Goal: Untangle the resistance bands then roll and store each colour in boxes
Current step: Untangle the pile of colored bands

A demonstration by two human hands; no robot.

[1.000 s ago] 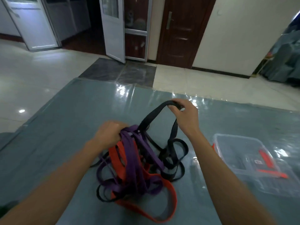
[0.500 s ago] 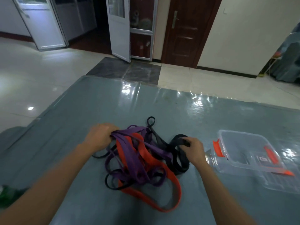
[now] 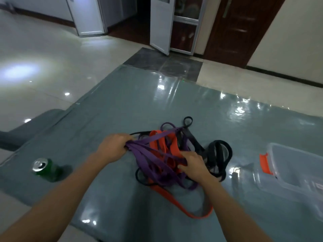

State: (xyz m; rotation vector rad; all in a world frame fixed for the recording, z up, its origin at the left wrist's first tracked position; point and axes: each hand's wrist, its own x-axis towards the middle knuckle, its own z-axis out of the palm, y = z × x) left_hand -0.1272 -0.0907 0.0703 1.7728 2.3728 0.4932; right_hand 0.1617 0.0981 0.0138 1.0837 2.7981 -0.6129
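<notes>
Head view: left hand (image 3: pixel 113 148) is gripping purple band (image 3: pixel 152 155) at left edge of tangle (image 3: pixel 174 147); right hand (image 3: pixel 194 165) is clutching its middle, fingers curled; clear box (image 3: pixel 297 165) is lying right of it.

Glossy pale floor tiles (image 3: pixel 45 55) meet a dark wooden door (image 3: pixel 237 30).

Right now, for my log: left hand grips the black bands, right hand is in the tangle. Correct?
No: the head view shows the left hand gripping the purple bands, not black. The right hand is in the tangle.
</notes>
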